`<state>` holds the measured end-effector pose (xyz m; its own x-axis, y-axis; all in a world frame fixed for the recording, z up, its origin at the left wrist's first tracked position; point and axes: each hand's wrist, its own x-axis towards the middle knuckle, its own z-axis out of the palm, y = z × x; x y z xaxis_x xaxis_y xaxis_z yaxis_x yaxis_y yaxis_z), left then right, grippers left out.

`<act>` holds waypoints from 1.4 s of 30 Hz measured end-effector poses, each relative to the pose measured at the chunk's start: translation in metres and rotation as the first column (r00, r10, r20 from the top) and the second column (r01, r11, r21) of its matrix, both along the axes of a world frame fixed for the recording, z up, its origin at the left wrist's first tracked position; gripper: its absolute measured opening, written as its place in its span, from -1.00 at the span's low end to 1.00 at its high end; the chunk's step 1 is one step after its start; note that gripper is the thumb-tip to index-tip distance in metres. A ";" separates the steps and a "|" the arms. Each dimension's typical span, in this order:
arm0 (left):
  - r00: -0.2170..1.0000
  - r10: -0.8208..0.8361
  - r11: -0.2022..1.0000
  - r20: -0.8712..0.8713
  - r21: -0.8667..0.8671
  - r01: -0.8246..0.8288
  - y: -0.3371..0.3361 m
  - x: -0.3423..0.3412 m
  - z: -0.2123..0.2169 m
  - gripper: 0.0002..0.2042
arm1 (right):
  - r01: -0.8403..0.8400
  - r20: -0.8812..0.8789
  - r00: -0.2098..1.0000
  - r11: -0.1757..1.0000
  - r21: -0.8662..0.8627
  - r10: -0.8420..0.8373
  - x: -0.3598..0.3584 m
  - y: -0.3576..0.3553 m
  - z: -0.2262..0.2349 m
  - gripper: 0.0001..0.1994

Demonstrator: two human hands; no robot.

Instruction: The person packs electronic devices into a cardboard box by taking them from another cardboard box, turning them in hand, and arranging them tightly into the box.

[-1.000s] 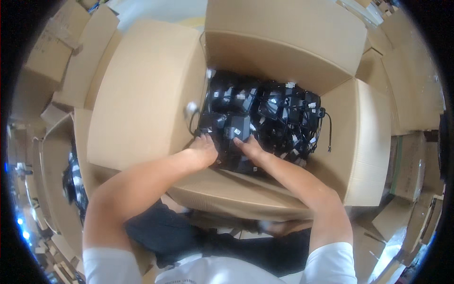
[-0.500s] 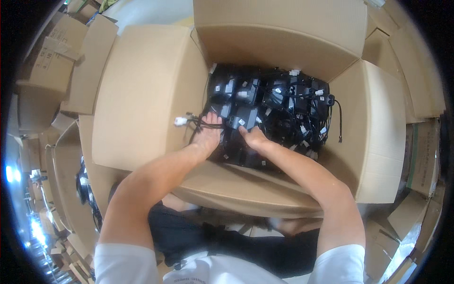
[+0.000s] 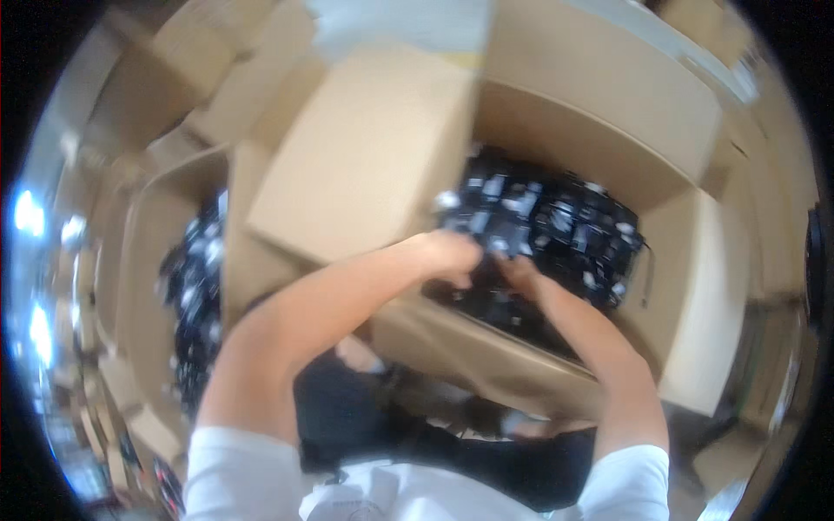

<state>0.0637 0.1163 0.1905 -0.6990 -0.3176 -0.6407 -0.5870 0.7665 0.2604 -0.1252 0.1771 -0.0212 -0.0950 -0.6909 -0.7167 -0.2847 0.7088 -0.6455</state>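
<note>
A large cardboard box point(image 3: 512, 356) stands with its flaps spread, holding rows of black electronic modules point(image 3: 573, 217) with thin black cables and white plugs. My left hand point(image 3: 450, 256) is over the box's near left part, fingers bent downward and smeared by motion. Close to its right, my right hand point(image 3: 521, 275) reaches in from the near side, its fingertips against or right beside a grey-black module point(image 3: 508, 236). Blur hides whether either hand grips anything. A white plug point(image 3: 446, 201) shows at the left inner wall, beyond my left hand.
At the left, a second open carton point(image 3: 143, 252) holds more black cabled parts point(image 3: 198, 304). The main box's wide left flap point(image 3: 356, 165) juts out between the two cartons. Its right flap point(image 3: 708, 304) hangs outward. More cardboard surrounds the area.
The view has swung left, so the main box sits farther right and the second carton's contents show. My left hand has lifted off the cables and turned inward, nearer my right hand.
</note>
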 end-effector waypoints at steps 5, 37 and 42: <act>0.821 0.152 0.967 -0.550 -0.090 -0.239 0.031 0.092 0.182 -0.46 | -0.059 0.088 0.995 0.993 0.099 0.050 -0.041 0.009 0.028 -0.37; 0.918 0.381 0.913 0.109 -0.203 -0.355 0.126 0.429 0.081 -0.34 | -0.840 -0.572 0.360 0.523 0.144 0.737 -0.069 0.098 0.205 -0.53; 0.891 0.377 0.926 0.252 -0.073 -0.371 0.113 0.420 0.089 -0.37 | -0.864 -0.639 0.357 0.501 0.053 0.681 -0.064 0.092 0.218 -0.56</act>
